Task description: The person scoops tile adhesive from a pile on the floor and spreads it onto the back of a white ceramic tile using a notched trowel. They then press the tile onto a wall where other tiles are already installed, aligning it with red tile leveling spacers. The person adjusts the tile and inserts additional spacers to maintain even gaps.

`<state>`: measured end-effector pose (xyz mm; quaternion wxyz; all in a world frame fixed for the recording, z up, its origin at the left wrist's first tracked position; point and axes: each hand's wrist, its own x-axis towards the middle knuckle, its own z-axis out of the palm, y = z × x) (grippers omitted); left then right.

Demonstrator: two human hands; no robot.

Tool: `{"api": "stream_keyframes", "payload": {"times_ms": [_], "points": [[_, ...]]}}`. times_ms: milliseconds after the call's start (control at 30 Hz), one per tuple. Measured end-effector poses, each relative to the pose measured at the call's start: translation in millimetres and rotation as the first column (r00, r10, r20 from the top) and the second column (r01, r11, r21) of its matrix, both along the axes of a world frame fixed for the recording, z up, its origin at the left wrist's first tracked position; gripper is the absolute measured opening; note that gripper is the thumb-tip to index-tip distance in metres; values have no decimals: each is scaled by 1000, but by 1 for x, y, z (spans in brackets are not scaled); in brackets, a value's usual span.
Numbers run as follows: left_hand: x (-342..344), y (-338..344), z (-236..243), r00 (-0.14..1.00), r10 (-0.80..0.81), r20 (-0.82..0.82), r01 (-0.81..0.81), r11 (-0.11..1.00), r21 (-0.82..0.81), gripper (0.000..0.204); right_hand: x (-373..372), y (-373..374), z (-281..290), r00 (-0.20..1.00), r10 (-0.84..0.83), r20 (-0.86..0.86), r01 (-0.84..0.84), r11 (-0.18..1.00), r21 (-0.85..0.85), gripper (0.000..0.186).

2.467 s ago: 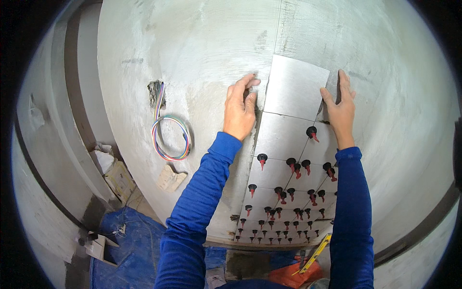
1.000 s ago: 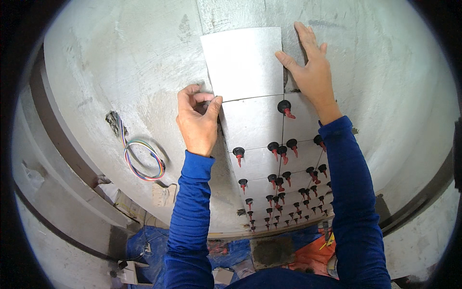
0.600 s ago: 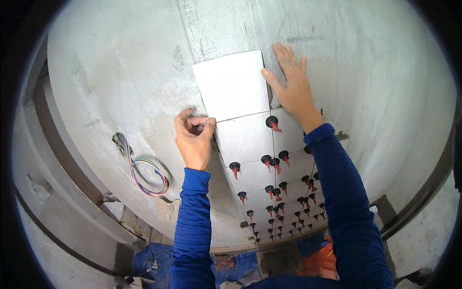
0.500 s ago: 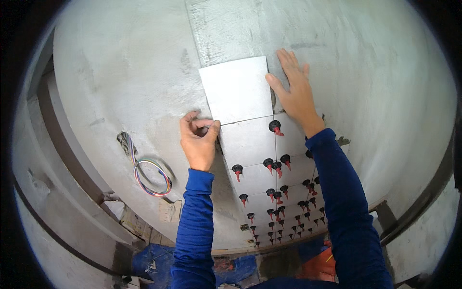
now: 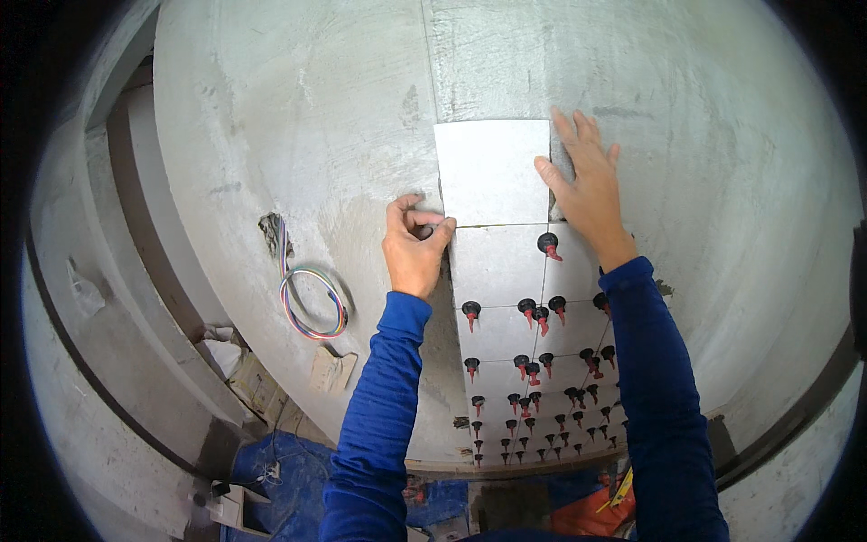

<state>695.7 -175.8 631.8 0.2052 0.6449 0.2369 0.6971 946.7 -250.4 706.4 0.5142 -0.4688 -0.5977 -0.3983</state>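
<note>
No words, labels, brands, numbers or signs can be read. The yellow tool (image 5: 622, 488) at lower right and the box (image 5: 254, 387) at lower left show too small to tell whether anything is printed on them; the same goes for the black-and-red clips (image 5: 547, 242) on the wall.

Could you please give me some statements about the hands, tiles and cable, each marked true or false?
1. The left hand is by the lower-left corner of the pale, square topmost tile. True.
2. The right hand is clenched. False: the right hand is open, at that tile's right edge.
3. The coiled, multicoloured cable hangs left of the left hand. True.
4. Small black-and-red clips cover the topmost tile. False: the clips stand on the lower tiles.
</note>
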Motion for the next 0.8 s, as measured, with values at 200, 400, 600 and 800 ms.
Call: {"api": "stream_keyframes", "payload": {"times_ms": [200, 400, 600, 800], "points": [[0, 1, 1, 1000, -4, 14, 5, 1000, -15, 56, -3, -5, 5, 996, -78, 39, 80, 995, -52, 61], [0, 0, 2, 1000, 21, -1, -21, 999, -27, 55, -6, -3, 4, 996, -87, 20, 88, 996, -28, 60], [-1, -3, 2, 999, 41, -22, -41, 999, -11, 54, -4, 0, 2, 996, -88, 25, 89, 996, -15, 61], [-2, -7, 8, 1000, -1, -20, 1, 1000, -9, 55, -4, -9, 7, 985, -163, 52, 168, 981, -99, 64]]}}
